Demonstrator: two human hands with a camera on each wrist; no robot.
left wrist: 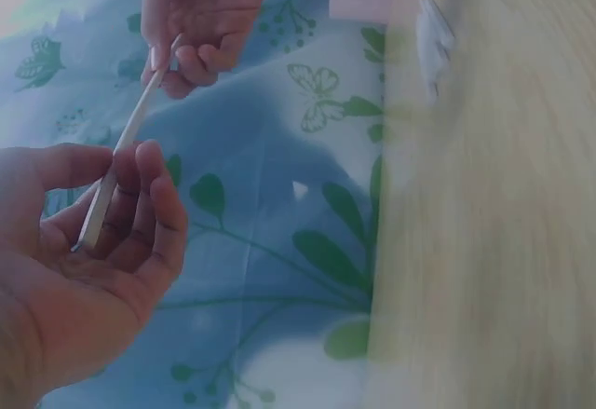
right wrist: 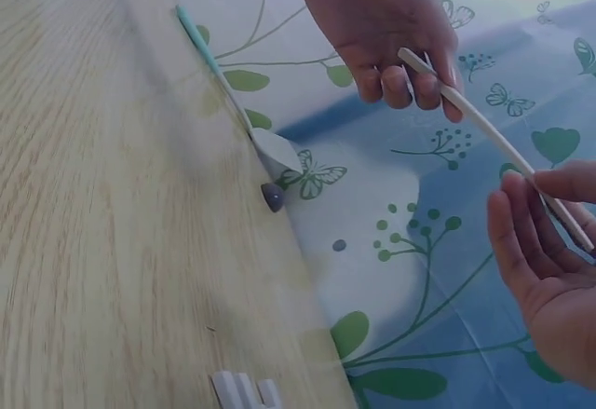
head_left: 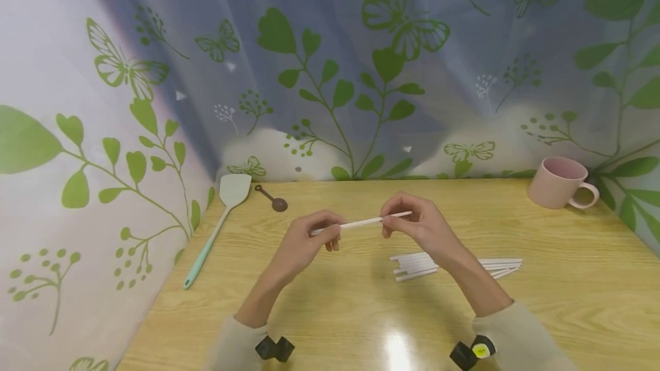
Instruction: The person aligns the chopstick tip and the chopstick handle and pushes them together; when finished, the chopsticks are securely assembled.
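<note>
A thin white stick (head_left: 361, 223) is held nearly level above the table, its right end slightly higher in the head view. My left hand (head_left: 308, 245) pinches it near one end between thumb and fingers. Near the other end my right hand (head_left: 420, 228) pinches it the same way. The left wrist view shows one end of the stick (left wrist: 101, 206) over the left palm. Several similar white sticks (head_left: 415, 268) lie in a loose bundle on the table, partly hidden beneath my right wrist. What the stick is made of, I cannot tell.
On the wooden table (head_left: 335, 314), a spatula (head_left: 234, 190) with a mint handle lies at the left, beside a small dark brown spoon (head_left: 279, 205). A pink mug (head_left: 552, 185) stands at the back right. Behind hangs a leaf-and-butterfly patterned curtain (head_left: 330, 147).
</note>
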